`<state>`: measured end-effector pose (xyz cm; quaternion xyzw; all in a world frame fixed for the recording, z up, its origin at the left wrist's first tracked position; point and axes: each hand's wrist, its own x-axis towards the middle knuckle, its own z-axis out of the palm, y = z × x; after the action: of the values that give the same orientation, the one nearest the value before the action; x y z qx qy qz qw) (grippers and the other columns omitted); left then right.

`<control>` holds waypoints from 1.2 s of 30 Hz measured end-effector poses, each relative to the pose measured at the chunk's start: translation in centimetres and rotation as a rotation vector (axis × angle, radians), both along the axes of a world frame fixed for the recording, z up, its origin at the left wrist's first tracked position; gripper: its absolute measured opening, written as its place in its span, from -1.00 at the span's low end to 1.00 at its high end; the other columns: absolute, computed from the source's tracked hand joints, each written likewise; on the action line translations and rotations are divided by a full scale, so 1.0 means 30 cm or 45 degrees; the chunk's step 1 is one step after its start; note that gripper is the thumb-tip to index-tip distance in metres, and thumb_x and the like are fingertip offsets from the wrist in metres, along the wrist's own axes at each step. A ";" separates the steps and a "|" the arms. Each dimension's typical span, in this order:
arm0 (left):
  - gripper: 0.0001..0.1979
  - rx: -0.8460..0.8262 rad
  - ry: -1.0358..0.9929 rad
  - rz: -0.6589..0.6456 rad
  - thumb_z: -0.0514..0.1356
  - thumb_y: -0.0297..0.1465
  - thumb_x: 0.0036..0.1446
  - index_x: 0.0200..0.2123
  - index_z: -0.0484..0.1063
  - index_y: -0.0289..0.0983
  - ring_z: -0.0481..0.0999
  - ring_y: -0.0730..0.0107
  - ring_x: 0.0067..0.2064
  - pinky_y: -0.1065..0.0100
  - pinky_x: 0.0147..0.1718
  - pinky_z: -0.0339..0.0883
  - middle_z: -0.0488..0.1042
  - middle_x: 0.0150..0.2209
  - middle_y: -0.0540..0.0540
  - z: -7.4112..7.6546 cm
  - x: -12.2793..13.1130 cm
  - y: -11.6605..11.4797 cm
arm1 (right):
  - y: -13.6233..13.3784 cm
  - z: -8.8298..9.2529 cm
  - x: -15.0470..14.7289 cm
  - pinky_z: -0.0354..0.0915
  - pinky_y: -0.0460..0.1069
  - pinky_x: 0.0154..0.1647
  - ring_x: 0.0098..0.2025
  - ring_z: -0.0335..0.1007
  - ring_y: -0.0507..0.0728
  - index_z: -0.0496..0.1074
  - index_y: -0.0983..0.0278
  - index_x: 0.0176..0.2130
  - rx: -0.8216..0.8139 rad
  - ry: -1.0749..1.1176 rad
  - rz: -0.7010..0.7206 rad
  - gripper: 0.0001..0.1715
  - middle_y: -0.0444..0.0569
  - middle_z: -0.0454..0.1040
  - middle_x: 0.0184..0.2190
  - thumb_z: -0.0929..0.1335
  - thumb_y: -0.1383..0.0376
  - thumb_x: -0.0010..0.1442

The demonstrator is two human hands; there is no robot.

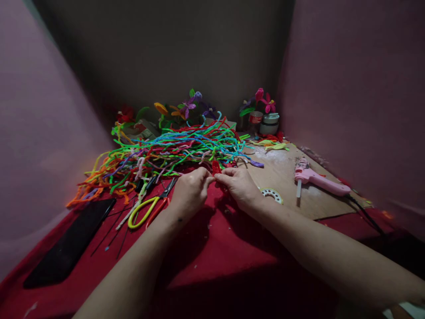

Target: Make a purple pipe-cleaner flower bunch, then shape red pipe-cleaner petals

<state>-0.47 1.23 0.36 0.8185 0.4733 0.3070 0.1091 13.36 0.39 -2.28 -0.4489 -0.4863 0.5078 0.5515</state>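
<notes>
Between my two hands a small red pipe cleaner piece (pixel 216 167) stands up, bent into a narrow petal-like shape. My left hand (pixel 191 188) pinches its lower end, fingers closed. From the other side my right hand (pixel 239 184) grips it too, thumb and fingertips pressed together. The exact hold is partly hidden by the fingers. Just left of my left hand lie scissors (pixel 144 212) with yellow and orange handles. Behind both hands spreads a big heap of coloured pipe cleaners (pixel 179 148).
A pink glue gun (pixel 318 179) rests on a board (pixel 292 166) at the right, its cord running off the edge. A white ring with holes (pixel 272 195) is near my right wrist. A black phone-like slab (pixel 71 243) lies left. Pipe cleaner flowers (pixel 187 106) stand at the back.
</notes>
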 end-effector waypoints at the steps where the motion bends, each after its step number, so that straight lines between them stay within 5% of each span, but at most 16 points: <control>1: -0.80 -0.050 -0.018 -0.016 0.09 -0.33 0.07 -0.56 0.33 -0.26 0.27 0.44 -0.54 0.43 -0.48 0.06 0.35 -0.59 -0.02 0.000 -0.002 0.003 | 0.000 0.001 -0.001 -0.12 -0.11 -0.67 -0.69 -0.04 -0.10 0.24 0.30 -0.66 -0.022 0.031 0.005 -0.72 -0.25 0.16 -0.76 0.37 0.20 -0.13; 8: -0.77 -0.152 0.080 -0.166 0.14 -0.37 0.01 -0.64 0.24 -0.26 0.11 0.54 -0.63 0.44 -0.58 -0.06 0.17 -0.70 0.07 0.015 -0.021 0.010 | 0.006 -0.017 -0.005 -0.13 -0.10 -0.67 -0.71 -0.06 -0.10 0.22 0.29 -0.70 -0.030 0.065 -0.013 -0.70 -0.27 0.13 -0.78 0.37 0.22 -0.14; 12: -0.73 -0.672 -0.403 -0.065 0.08 -0.25 0.06 -0.59 0.26 -0.27 0.12 0.61 -0.72 0.51 -0.70 -0.07 0.19 -0.70 0.10 0.024 -0.024 0.014 | 0.011 -0.016 0.000 -0.07 -0.10 -0.63 -0.68 0.02 -0.09 0.31 0.32 -0.66 -0.008 0.093 -0.027 -0.74 -0.21 0.24 -0.73 0.37 0.23 -0.10; 15: -0.76 -0.859 -0.871 0.039 0.13 -0.22 0.02 -0.49 0.30 -0.29 0.13 0.65 -0.71 0.55 -0.74 -0.06 0.24 -0.62 0.11 0.007 -0.023 0.026 | 0.019 -0.012 0.004 0.00 -0.10 -0.59 -0.64 0.10 -0.07 0.35 0.34 -0.59 -0.040 0.229 -0.079 -0.77 -0.18 0.31 -0.69 0.39 0.22 -0.12; 22: -0.74 -1.238 -1.001 -0.219 0.30 -0.29 -0.12 -0.42 0.36 -0.33 0.07 0.72 -0.70 0.58 -0.75 -0.07 0.21 -0.64 0.13 -0.039 0.021 0.017 | 0.023 -0.018 -0.004 0.13 -0.08 -0.56 -0.63 0.23 -0.02 0.38 0.34 -0.51 -0.153 0.531 0.034 -0.75 -0.16 0.36 -0.64 0.45 0.24 -0.21; 29: -0.78 -1.171 -0.949 -0.221 0.26 -0.30 -0.08 -0.51 0.33 -0.32 0.03 0.71 -0.74 0.54 -0.76 -0.18 0.29 -0.65 0.09 -0.040 0.007 0.025 | 0.011 0.001 0.004 -0.01 -0.10 -0.58 -0.65 0.09 -0.07 0.33 0.33 -0.62 -0.004 0.301 0.000 -0.78 -0.22 0.26 -0.72 0.42 0.27 -0.17; 36: -0.72 -0.805 -0.508 -0.163 0.19 -0.31 -0.02 -0.65 0.26 -0.33 0.06 0.69 -0.71 0.55 -0.72 -0.11 0.18 -0.74 0.12 0.006 0.011 0.002 | 0.005 -0.002 0.006 -0.02 -0.08 -0.58 -0.65 0.04 -0.07 0.28 0.32 -0.69 0.038 0.138 -0.148 -0.73 -0.24 0.20 -0.75 0.40 0.27 -0.16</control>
<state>-0.14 1.29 0.55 0.6965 0.4619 0.2915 0.4654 13.55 0.55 -2.35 -0.4399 -0.4364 0.4912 0.6122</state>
